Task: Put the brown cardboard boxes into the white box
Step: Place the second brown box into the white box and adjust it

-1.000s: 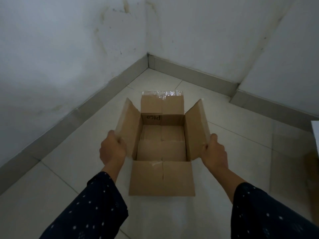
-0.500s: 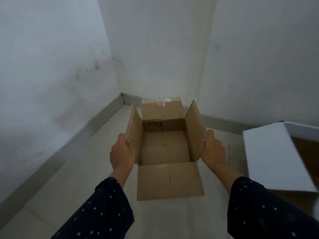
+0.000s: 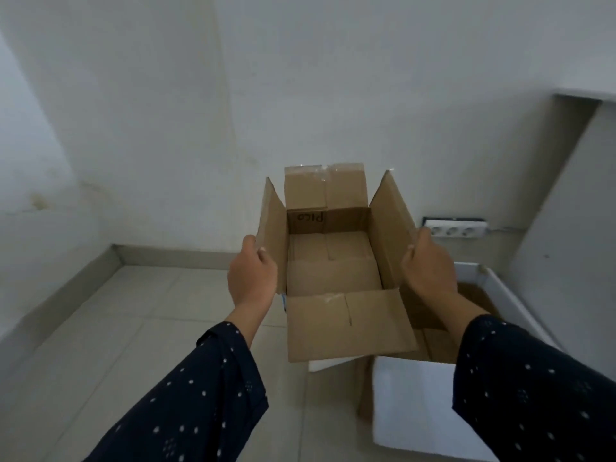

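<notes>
Gripping the brown cardboard box [image 3: 333, 258] by its 2 side flaps, left hand [image 3: 252, 275] and right hand [image 3: 430, 270] should keep it level and lower it squarely into the white box [image 3: 500, 291].

Pale stained walls [image 3: 140, 105], grey skirting [image 3: 173, 256], tiled floor [image 3: 110, 321], white socket strip [image 3: 455, 229].

Cardboard box [image 3: 336, 261] held off the floor [image 3: 100, 328], left hand [image 3: 252, 273] on its left flap, right hand [image 3: 428, 266] on its right flap. White box [image 3: 413, 405] sits below and right of it, partly under it. Power strip [image 3: 455, 227] on the wall behind, right of the cardboard box.
</notes>
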Available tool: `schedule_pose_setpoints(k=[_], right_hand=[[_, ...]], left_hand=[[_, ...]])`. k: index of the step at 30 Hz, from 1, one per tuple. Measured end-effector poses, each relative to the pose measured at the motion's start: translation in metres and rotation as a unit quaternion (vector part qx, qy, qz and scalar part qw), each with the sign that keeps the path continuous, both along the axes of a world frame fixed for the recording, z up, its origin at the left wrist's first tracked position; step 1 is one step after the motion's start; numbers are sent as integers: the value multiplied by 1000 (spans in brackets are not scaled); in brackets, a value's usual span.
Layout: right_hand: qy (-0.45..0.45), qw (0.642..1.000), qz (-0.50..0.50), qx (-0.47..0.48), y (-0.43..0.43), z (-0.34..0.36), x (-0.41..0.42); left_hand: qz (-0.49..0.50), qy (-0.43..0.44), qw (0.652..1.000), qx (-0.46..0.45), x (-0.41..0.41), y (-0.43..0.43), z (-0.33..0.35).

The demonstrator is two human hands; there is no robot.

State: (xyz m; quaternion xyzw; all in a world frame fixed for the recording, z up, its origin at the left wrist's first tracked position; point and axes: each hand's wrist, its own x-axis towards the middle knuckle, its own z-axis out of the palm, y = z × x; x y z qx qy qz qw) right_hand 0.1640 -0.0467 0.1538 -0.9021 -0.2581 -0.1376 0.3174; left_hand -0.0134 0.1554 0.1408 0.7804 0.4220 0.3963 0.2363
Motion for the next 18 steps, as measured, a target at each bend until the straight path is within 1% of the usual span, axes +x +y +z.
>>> schedule_pose_setpoints(k=[4,8,12,18], right_hand=[[-9,998,-55,-10,-67,7,50],[-17,996,-92,-13,-122,-3,83],[6,992,-120,-32,-154,-31,105],[81,984,-130,-89,-168,-92,121]], left_hand=[[-53,-25,998,-8,64,-57,10],[-91,-24,995,-29,113,-102,1],[-124,4,991,-51,146,-130,-27],[-125,77,985,-90,161,-145,-85]])
